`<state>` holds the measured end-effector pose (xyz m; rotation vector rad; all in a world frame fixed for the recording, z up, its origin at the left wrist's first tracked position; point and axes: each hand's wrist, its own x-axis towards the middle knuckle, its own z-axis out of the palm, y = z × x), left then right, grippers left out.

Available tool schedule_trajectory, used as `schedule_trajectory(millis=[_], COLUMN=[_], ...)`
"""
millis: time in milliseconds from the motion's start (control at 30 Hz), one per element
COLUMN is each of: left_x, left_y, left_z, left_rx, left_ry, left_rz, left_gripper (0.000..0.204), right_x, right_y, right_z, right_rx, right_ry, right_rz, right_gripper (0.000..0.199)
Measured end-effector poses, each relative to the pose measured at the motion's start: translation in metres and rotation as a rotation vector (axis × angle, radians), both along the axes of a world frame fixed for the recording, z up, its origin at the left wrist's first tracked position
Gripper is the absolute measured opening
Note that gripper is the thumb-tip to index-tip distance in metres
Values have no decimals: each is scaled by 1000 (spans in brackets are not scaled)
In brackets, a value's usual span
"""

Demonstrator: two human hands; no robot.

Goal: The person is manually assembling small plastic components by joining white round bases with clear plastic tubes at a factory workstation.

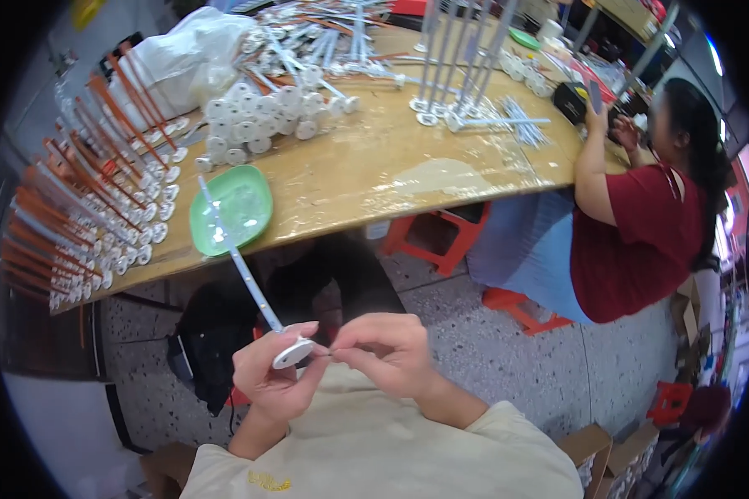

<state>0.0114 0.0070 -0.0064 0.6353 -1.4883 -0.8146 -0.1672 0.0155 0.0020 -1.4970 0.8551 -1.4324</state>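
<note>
My left hand (pixel 266 387) is closed on a white round disc (pixel 291 354) at the end of a long pale strip (pixel 246 273) with small dots along it. The strip slants up and away to the left, its far end over a green tray (pixel 258 193) at the table's edge. Close beside the disc, my right hand (pixel 389 356) pinches with thumb and forefinger. Between its fingertips and the disc is something thin and small that I cannot make out. Both hands are in front of my body, short of the table.
The wooden table (pixel 341 179) holds rows of orange and grey strips on white discs (pixel 100 224) at left. Heaped discs (pixel 254 121) and loose strips lie behind, and upright strips (pixel 462 58) stand farther right. At right sits a person in red (pixel 649 241); orange stools (pixel 437 241) stand below.
</note>
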Motion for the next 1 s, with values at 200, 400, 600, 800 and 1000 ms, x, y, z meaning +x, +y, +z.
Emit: schedule_trajectory(millis=[200, 400, 600, 800, 1000], left_x=[0, 8, 7, 14, 19], left_y=[2, 7, -7, -4, -1], left_z=[-4, -7, -3, 8, 5], left_rx=[-33, 40, -22, 5, 21], left_ry=[-88, -61, 68, 20, 45], left_rz=[81, 68, -140, -233, -217], left_gripper=[47, 50, 45, 58, 51], right_x=[-3, 1, 4, 16, 30], right_y=[2, -2, 2, -2, -5], right_z=[-1, 4, 12, 25, 25], right_rx=[90, -53, -44, -356, -566], right_ry=[-128, 35, 123, 156, 305], right_rz=[8, 10, -163, -326, -309], right_gripper=[12, 7, 10, 23, 26])
